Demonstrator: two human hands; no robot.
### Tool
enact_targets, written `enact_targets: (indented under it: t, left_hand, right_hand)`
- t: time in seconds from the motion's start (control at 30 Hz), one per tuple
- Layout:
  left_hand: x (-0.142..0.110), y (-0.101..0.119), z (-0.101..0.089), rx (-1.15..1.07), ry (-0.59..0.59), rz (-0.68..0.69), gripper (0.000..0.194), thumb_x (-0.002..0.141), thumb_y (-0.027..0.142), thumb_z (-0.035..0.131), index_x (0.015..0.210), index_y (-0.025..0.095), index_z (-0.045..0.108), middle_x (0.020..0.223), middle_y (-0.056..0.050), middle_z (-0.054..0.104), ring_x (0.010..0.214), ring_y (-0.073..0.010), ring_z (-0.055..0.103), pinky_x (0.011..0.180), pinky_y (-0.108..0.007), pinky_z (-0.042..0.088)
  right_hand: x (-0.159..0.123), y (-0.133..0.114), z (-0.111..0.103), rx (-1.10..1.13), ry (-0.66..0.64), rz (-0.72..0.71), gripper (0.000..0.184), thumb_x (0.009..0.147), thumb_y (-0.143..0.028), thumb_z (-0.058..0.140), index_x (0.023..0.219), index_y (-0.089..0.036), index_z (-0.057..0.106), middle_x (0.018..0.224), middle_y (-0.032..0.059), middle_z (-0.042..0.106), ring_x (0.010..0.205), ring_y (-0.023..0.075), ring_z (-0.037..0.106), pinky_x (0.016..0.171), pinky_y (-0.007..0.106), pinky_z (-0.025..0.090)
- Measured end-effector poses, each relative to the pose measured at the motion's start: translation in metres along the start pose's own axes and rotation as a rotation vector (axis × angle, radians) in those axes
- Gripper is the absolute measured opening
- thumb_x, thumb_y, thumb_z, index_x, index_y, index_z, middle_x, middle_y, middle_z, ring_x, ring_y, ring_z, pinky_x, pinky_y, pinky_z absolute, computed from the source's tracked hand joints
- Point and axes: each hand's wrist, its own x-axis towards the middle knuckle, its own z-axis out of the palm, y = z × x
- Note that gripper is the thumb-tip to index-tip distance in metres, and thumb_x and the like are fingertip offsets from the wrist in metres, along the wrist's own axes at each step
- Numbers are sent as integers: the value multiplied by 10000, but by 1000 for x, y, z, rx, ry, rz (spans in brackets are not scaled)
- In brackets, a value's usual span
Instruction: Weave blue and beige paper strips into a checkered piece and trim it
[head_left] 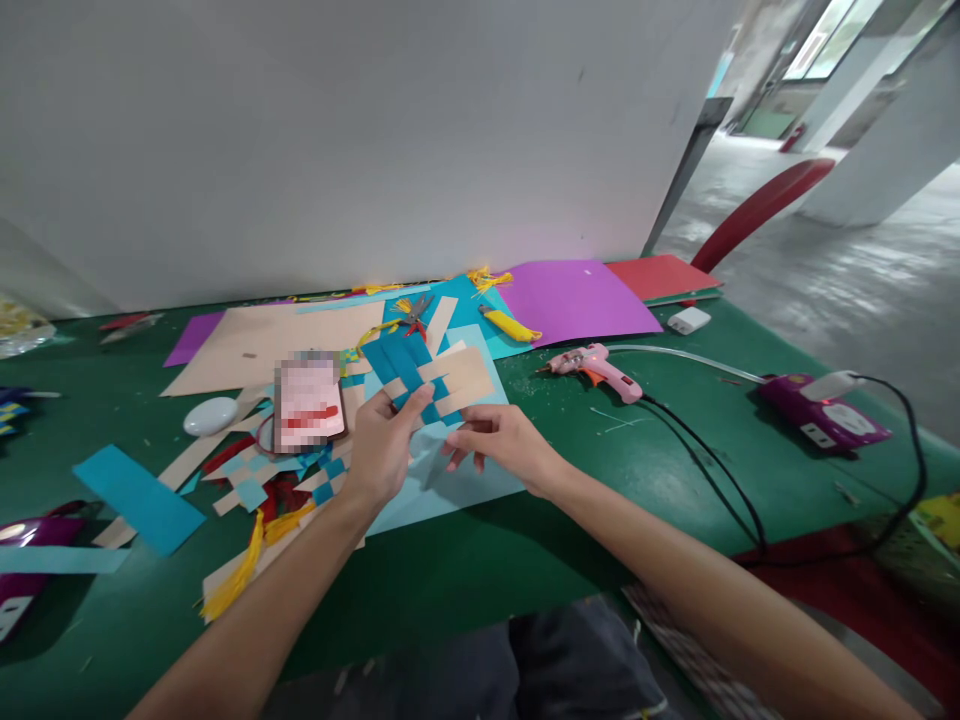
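The left hand (386,440) has its fingers closed, thumb uppermost, on a woven paper piece (414,376) of flat blue and cream strips interlaced in a checkered pattern. The piece is held tilted above a smooth, pale blue sheet (450,495), its strip ends loose and uneven. The right hand (506,440) is at the lower edge of the piece, fingers partly curled; whether they grip or touch it cannot be told.

The tabletop (450,590) is green with a slight sheen. To the right lies a pink glue gun (615,378), glossy, with an orange trigger and black cord; a translucent rod extends from its rear toward a purple socket block (795,400).

Beyond the woven piece lie red-handled pliers (416,312), a yellow curved-handled tool (511,325) and a broad purple sheet (581,300). To the left are a smooth white oval object (211,416), a flat blue rectangle (139,500), smaller checkered woven scraps (247,475) and a stringy yellow tassel (238,580).
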Motion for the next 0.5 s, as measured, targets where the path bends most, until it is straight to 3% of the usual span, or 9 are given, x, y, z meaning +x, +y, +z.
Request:
enact_targets:
  t: [0.27,0.5]
  left_hand:
    - [-1,1,4,-44,-93,5,415,695,411,767,1027,172,696,1019,-95,718,979,-262,648,853,-398,523]
    - [0,-4,-1,185,9,105,347,712,451,736,911,167,722,954,-71,724,919,-245,644,818,-352,513]
  right_hand:
    - [1,5,-1,-7,23,4,275,777,-394,625,717,-127,647,741,76,713,571,148,683,391,178,430]
    - [0,3,-1,-30,31,-22,260,790,-384,619,721,-134,641,651,44,688,520,126,658,380,167,405]
